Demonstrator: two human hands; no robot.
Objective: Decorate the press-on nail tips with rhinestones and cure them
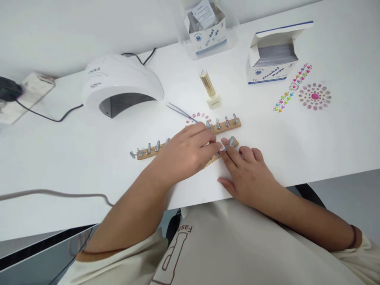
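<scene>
My left hand reaches across and pinches a small white pad between thumb and fingers. The pad is against a grey false nail on the nearest wooden nail stand, partly hidden by my hands. My right hand has its fingers spread, with the index and middle fingertips resting at that stand beside a grey false nail. Behind it is a second wooden stand with several grey nails upright on it. A third stand with more grey nails runs partly under my left hand.
Tweezers lie by a ring of pink gems. A gold-capped polish bottle stands behind. A white nail lamp sits at left. An open alcohol pads box, another box in a clear bin, and gem stickers are farther back.
</scene>
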